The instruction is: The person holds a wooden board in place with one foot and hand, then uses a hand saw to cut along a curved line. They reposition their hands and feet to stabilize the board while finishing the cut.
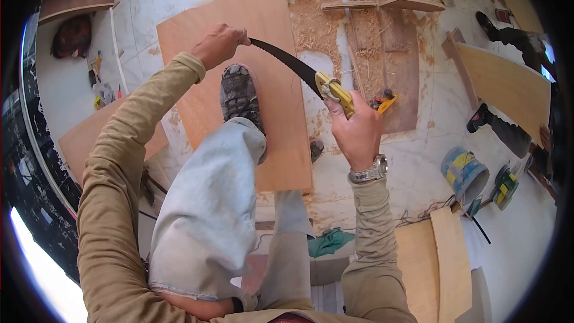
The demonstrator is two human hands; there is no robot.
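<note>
My right hand (354,131) grips the yellow handle of a hand saw (311,78). The saw's dark toothed blade runs up and left over a plywood sheet (272,24). My left hand (219,45) pinches the tip of the blade, above the sheet's left part. My foot in a worn shoe (239,94) stands on the sheet, with my knee bent over it. A silver watch (371,171) sits on my right wrist.
Sawdust and wood strips (382,5) cover the tiled floor behind the sheet. Another person's legs and shoes (502,125) stand at the right beside a plywood board (508,87). A paint bucket (465,173), a green power tool (505,185) and more boards (442,263) lie at the lower right.
</note>
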